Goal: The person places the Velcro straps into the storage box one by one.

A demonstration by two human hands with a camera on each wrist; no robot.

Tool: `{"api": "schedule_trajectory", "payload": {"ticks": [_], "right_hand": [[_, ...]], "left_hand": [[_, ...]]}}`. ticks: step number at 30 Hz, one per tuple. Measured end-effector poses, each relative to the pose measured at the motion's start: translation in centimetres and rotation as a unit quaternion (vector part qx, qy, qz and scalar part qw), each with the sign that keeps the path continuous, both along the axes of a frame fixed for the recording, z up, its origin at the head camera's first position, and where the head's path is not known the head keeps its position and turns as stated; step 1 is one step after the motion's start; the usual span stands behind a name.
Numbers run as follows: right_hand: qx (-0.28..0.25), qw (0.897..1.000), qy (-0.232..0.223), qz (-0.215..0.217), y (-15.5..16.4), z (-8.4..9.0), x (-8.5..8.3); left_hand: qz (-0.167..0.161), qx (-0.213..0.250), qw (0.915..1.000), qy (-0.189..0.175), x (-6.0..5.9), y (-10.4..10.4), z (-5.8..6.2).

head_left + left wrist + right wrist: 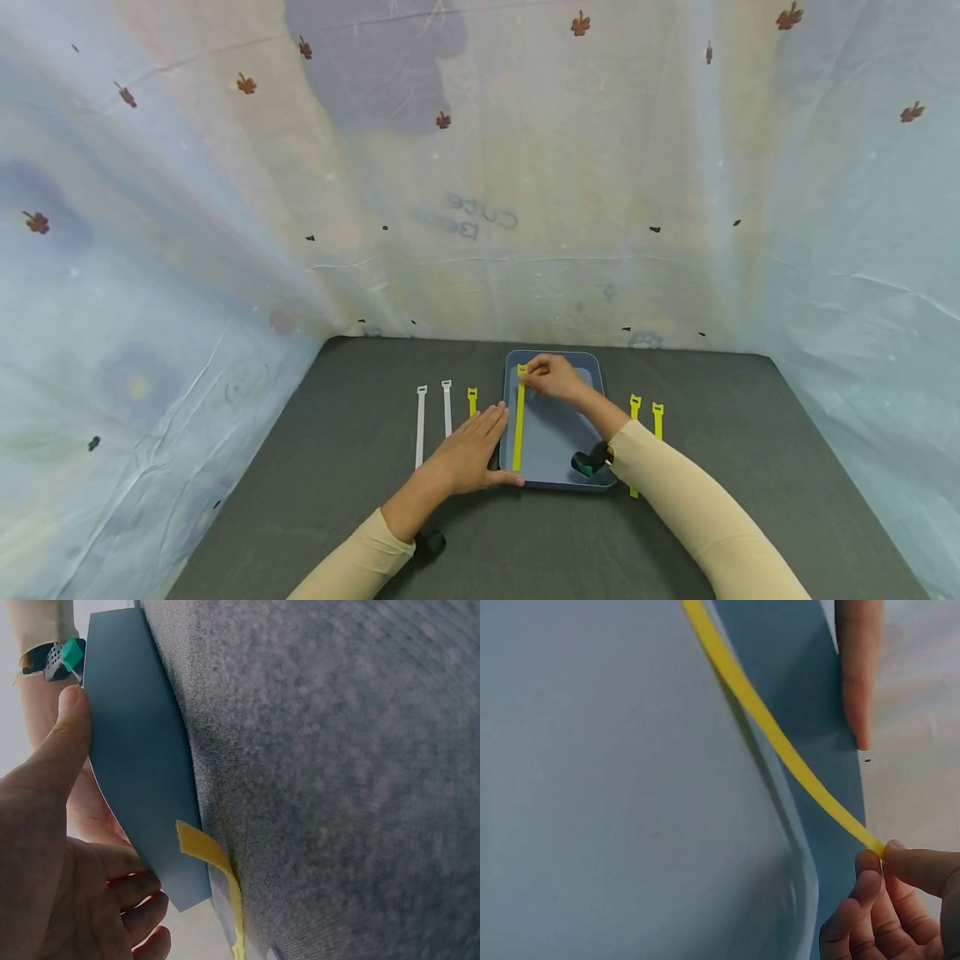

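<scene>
On dark-grey cloth-covered worktop: pinching flat yellow strap at far end w/ R grip, over rectangular blue-grey tray, L side; bracing tray w/ straight-fingered L grip. Best lower straight, untwisted.

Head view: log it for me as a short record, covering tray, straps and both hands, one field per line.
Tray: blue-grey, on the dark table
Right hand: pinches the far end of a yellow strap
Held strap: yellow, lengthwise along the tray's left side
Left hand: at the tray's left edge, thumb by the near corner
Left of tray: two white straps, then one yellow strap nearest the tray
Right of tray: two yellow straps, partly hidden by the right arm
Hidden: whatever lies under the arms
</scene>
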State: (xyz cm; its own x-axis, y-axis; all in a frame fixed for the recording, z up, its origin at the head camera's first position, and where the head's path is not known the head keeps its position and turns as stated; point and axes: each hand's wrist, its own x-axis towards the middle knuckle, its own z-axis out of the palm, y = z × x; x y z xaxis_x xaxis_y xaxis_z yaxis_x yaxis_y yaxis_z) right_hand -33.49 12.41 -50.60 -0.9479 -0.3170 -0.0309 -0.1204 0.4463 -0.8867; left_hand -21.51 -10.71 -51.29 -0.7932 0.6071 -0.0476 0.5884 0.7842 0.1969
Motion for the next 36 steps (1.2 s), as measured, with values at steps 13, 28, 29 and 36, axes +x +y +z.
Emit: {"api": "schedule_trajectory", "payload": {"ticks": [13,28,29,36], "right_hand": [[0.028,1.000,-0.005,0.006,-0.7,-1.5,-1.2],[0.047,0.999,-0.002,0.015,-1.2,-2.3,-1.9],[0.052,0.999,-0.001,0.017,-1.3,-2.4,-2.0],[0.072,0.997,0.010,0.018,-1.4,-2.5,-2.1]], "left_hand": [[0.003,-0.009,1.0000,-0.004,-0.1,0.1,-0.2],[0.003,-0.009,1.0000,0.003,-0.1,0.1,-0.3],[0.003,-0.009,1.0000,0.003,-0.1,0.1,-0.3],[0.001,-0.010,0.9999,0.008,-0.1,0.0,-0.3]]}}
